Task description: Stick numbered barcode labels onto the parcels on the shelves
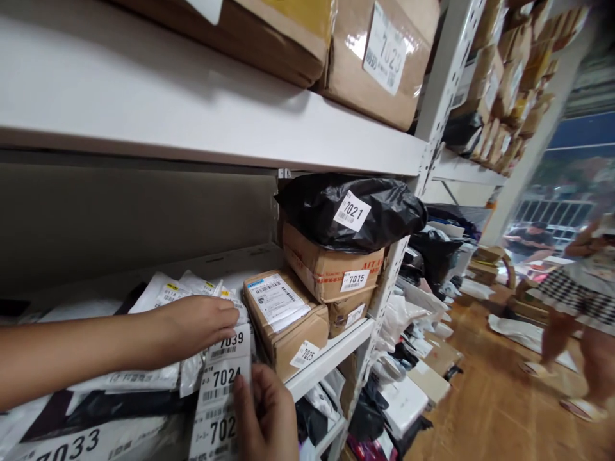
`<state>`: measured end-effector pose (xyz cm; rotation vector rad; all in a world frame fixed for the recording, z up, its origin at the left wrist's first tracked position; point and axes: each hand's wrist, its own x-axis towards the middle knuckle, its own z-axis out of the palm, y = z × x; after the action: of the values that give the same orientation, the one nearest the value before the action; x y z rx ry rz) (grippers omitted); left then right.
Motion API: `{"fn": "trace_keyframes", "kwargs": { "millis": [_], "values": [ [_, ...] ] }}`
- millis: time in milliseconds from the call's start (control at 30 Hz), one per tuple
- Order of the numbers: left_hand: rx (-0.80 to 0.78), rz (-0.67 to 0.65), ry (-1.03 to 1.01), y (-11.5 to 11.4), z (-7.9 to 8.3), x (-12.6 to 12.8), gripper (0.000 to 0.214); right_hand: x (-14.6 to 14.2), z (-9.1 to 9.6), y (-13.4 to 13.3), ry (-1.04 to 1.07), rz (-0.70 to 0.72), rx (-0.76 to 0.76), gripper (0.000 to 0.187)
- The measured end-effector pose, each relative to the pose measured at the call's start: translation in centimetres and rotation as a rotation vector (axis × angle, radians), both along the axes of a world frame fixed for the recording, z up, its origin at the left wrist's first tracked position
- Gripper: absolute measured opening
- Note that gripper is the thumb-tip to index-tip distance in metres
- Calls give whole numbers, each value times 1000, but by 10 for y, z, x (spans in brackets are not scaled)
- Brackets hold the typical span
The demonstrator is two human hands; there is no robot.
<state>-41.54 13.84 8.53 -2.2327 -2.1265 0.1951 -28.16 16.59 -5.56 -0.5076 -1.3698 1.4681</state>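
Observation:
A strip of white number labels point(218, 400), printed 7039, 7024 and a partly covered number, hangs in front of the shelf. My right hand point(269, 410) pinches its right edge between thumb and fingers. Reaching in from the left, my left hand point(209, 323) has its fingers curled closed at the strip's top end, by 7039; its fingertips are partly hidden. Behind the left hand lie white plastic mailing bags point(168, 291) with yellow-marked labels. Right of the hands sits a cardboard box point(259, 323) labelled 7025.
A black plastic parcel point(312, 205) marked 7021 rests on a box point(307, 256) marked 7015. White shelf beams point(192, 115) run above and below. Heaped parcels point(408, 358) cover the floor beyond the upright point(379, 307). A person point(581, 288) stands at far right.

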Motion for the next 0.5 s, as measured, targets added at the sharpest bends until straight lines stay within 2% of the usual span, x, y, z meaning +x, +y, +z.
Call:
{"fn": "trace_keyframes", "kwargs": {
  "millis": [167, 267, 400, 500],
  "values": [
    [60, -83, 284, 8, -18, 1, 17, 11, -3, 7, -35, 41, -140, 49],
    [46, -113, 425, 8, -21, 6, 16, 18, 0, 7, 22, 148, -289, 55],
    [55, -71, 447, 7, -19, 12, 15, 26, -2, 1, 105, 263, -460, 44],
    [63, -18, 404, 6, -21, 13, 19, 36, -16, -11, 100, 261, -493, 41]
  ]
}}
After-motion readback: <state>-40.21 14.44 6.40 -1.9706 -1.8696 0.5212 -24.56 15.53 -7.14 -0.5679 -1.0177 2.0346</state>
